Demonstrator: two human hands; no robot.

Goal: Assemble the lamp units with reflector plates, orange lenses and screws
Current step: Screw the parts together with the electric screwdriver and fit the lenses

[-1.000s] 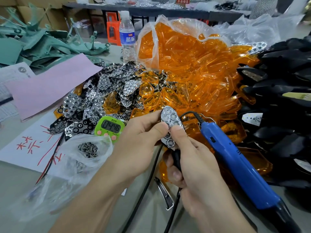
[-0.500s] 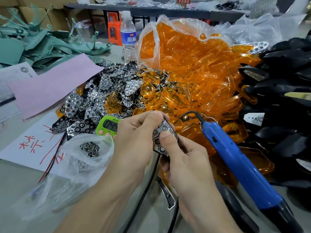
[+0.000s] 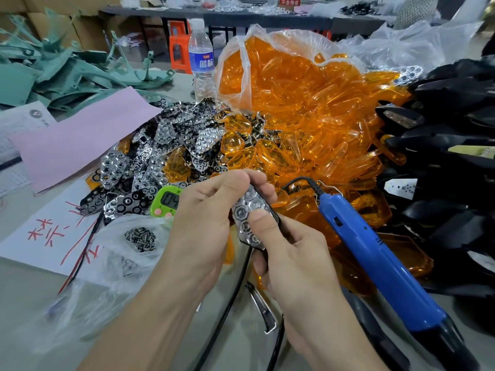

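Hundreds deep, by the look of it, at the back of the bench: orange lenses (image 3: 294,84) bursting from an open clear bag, banked just beyond the work for easy reach. To the right, piled black housings (image 3: 450,124), likewise close by. Front left of the lenses, a tangle of chrome reflector plates (image 3: 166,145), spread loose, probably so one can be picked out singly. Lying diagonally at the right, a blue electric screwdriver (image 3: 375,266), parked just beside the right hand (image 3: 297,255), seemingly ready for the fastening step. Nearer left, a thin bag of screws (image 3: 140,238), mouth open, within reach of the left hand (image 3: 203,228). Over the middle of the bench, both hands closed on one piece: left curled over its top end, right cupping from beneath. Partly hidden behind the left hand, a green timer (image 3: 166,203). Smallest of all, the single reflector plate (image 3: 247,218), pinned under the right thumb and apparently being seated into a dark shell (image 3: 276,218), visible only as a rim at the plate's right edge. Two-sided grip likely chosen to keep the plate square while pushed home. No lens or screws on this unit yet.
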